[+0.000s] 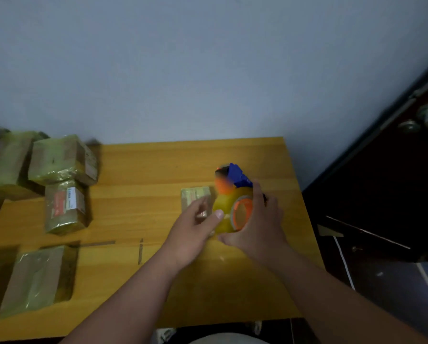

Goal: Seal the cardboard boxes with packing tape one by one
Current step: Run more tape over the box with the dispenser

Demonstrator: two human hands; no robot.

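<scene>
Several taped boxes sit along the tabletop's left edge. Near its right edge, the right hand grips the tape dispenser, while the left hand pinches the tape beside a small box, seemingly unfinished.

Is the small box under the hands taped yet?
Partly: glossy tape shows on the box top; the right hand holds the dispenser beside it; the rest is hidden.

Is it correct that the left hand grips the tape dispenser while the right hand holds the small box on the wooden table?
No, the hands are swapped. The head view shows the right hand gripping the tape dispenser, while the left hand holds the small box on the wooden table.
</scene>
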